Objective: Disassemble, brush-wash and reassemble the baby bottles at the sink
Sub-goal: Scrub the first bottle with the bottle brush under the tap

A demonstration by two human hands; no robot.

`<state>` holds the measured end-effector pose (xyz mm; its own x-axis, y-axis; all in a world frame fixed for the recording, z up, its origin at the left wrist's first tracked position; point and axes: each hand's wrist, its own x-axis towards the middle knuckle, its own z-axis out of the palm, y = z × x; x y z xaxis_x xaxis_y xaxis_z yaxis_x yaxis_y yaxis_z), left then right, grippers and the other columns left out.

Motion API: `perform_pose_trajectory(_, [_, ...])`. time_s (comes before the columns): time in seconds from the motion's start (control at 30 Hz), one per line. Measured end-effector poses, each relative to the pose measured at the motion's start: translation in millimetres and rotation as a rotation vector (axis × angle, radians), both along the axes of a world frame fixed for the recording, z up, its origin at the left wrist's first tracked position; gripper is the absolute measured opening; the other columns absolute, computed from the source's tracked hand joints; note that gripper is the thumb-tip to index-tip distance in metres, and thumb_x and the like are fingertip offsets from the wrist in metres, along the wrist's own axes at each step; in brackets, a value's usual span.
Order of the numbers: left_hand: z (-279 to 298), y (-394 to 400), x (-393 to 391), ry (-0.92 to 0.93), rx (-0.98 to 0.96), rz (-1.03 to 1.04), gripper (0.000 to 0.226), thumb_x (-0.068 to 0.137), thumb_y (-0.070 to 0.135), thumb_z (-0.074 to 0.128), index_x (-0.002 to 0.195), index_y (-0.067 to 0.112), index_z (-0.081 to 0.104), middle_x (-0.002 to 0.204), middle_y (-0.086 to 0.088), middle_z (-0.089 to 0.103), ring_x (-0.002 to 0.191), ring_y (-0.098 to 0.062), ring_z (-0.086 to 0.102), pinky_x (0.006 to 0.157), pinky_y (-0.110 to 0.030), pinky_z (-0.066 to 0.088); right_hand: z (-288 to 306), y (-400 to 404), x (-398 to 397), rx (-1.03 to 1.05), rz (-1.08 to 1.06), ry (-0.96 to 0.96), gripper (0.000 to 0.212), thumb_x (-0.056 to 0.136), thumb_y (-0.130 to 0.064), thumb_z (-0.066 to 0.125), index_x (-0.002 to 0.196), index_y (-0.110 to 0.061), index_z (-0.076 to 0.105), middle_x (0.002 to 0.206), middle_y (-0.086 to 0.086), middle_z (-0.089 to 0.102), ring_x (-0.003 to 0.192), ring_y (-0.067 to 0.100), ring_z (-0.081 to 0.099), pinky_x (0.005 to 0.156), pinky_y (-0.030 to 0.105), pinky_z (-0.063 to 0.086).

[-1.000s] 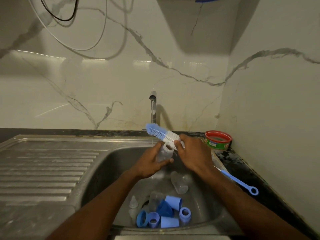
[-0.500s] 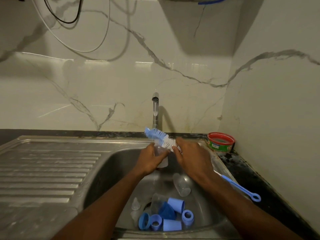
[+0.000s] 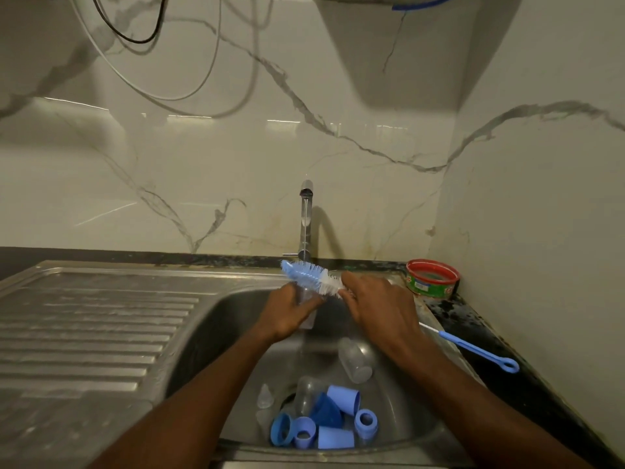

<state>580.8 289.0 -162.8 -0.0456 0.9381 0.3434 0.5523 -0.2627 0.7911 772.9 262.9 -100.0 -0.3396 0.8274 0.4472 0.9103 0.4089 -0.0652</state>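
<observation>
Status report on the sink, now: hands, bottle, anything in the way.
Left hand grips clear bottle under tap. Right hand holds bottle brush, bristles outside the bottle. Loose blue caps and another bottle lie below in basin; nothing blocking.

Worktop: dark stone, running along the wall and down the right side.
Sink: steel, set in the worktop, ribbed drainer on the left.
Tub: red-rimmed, back right corner.
Small brush: blue handle, lying just right of the basin.

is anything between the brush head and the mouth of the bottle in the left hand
Nothing visible. The bottle brush, held by the right hand, lies right over the clear bottle in the left hand, no other object between.
</observation>
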Motion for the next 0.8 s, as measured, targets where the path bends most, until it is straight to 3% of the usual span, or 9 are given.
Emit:
perform_pose_trajectory(0.07, [-2, -1, 5, 0.008, -0.005, -0.067, 0.047, 0.092, 0.049, 0.067, 0.126, 0.018, 0.059, 0.121, 0.002, 0.067, 0.093, 0.001, 0.062, 0.073, -0.012, 0.051, 0, 0, -6, 0.001, 0.002, 0.009, 0.024, 0.105, -0.044, 0.046, 0.126, -0.034, 0.051, 0.121, -0.004, 0.065, 0.103, 0.019, 0.062, 0.080, 0.033, 0.047])
perform_pose_trajectory(0.13, [-4, -3, 11, 0.052, 0.017, -0.141, 0.065, 0.084, 0.066, 0.064, 0.127, 0.017, 0.061, 0.121, 0.002, 0.068, 0.101, -0.005, 0.065, 0.088, -0.023, 0.055, 2, -1, -13, 0.010, -0.005, 0.001, 0.023, 0.105, -0.045, 0.042, 0.124, -0.033, 0.050, 0.117, -0.003, 0.065, 0.098, 0.020, 0.062, 0.077, 0.035, 0.049])
perform_pose_trajectory(0.2, [-4, -2, 11, 0.063, 0.037, -0.144, 0.073, 0.077, 0.077, 0.061, 0.122, 0.018, 0.062, 0.113, 0.005, 0.070, 0.101, -0.006, 0.067, 0.089, -0.030, 0.056, 4, -2, -14, 0.055, -0.023, -0.002, 0.023, 0.106, -0.046, 0.040, 0.122, -0.031, 0.049, 0.112, -0.003, 0.066, 0.086, 0.018, 0.059, 0.067, 0.033, 0.042])
perform_pose_trajectory(0.27, [0, 1, 5, 0.046, 0.062, -0.073, 0.051, 0.084, 0.061, 0.070, 0.114, 0.021, 0.061, 0.105, 0.012, 0.068, 0.093, 0.004, 0.065, 0.079, -0.017, 0.054, 6, -4, -11, 0.092, -0.036, 0.024, 0.023, 0.106, -0.046, 0.039, 0.119, -0.031, 0.049, 0.107, -0.003, 0.066, 0.077, 0.017, 0.050, 0.064, 0.032, 0.036])
perform_pose_trajectory(0.33, [1, 4, -2, 0.013, 0.069, -0.011, 0.034, 0.090, 0.043, 0.072, 0.115, 0.022, 0.060, 0.106, 0.012, 0.068, 0.088, 0.008, 0.063, 0.070, -0.008, 0.050, 4, -3, -8, 0.096, -0.027, 0.029, 0.022, 0.105, -0.047, 0.040, 0.119, -0.032, 0.049, 0.107, -0.004, 0.066, 0.078, 0.017, 0.054, 0.065, 0.032, 0.040])
perform_pose_trajectory(0.47, [-2, 5, -6, -0.045, 0.064, -0.016, 0.042, 0.096, 0.038, 0.064, 0.131, 0.016, 0.057, 0.118, 0.004, 0.065, 0.089, 0.008, 0.059, 0.067, -0.004, 0.047, -2, -2, -9, 0.015, 0.000, -0.020, 0.030, 0.104, -0.043, 0.049, 0.131, -0.032, 0.048, 0.120, -0.002, 0.064, 0.097, 0.019, 0.063, 0.074, 0.031, 0.046])
perform_pose_trajectory(0.6, [3, -5, 5, -0.016, 0.008, -0.129, 0.035, 0.095, 0.044, 0.064, 0.121, 0.021, 0.058, 0.107, 0.016, 0.065, 0.099, -0.004, 0.065, 0.068, -0.004, 0.046, 0, -1, -11, 0.093, -0.026, -0.009, 0.025, 0.107, -0.046, 0.037, 0.127, -0.032, 0.044, 0.112, -0.004, 0.063, 0.087, 0.016, 0.059, 0.068, 0.031, 0.042])
perform_pose_trajectory(0.7, [0, -10, 9, 0.058, 0.006, -0.253, 0.050, 0.090, 0.046, 0.065, 0.133, 0.030, 0.046, 0.123, 0.022, 0.053, 0.110, 0.006, 0.055, 0.083, 0.000, 0.042, 0, 1, -16, 0.108, -0.048, -0.002, 0.025, 0.106, -0.049, 0.036, 0.122, -0.033, 0.047, 0.106, -0.005, 0.065, 0.084, 0.017, 0.061, 0.065, 0.032, 0.041])
perform_pose_trajectory(0.8, [-1, -10, 7, 0.056, 0.033, -0.249, 0.065, 0.088, 0.047, 0.070, 0.143, 0.036, 0.038, 0.134, 0.027, 0.043, 0.122, 0.010, 0.046, 0.089, 0.000, 0.037, 1, 3, -14, 0.105, -0.077, 0.058, 0.028, 0.105, -0.050, 0.038, 0.123, -0.032, 0.051, 0.107, -0.003, 0.069, 0.086, 0.019, 0.065, 0.068, 0.033, 0.049])
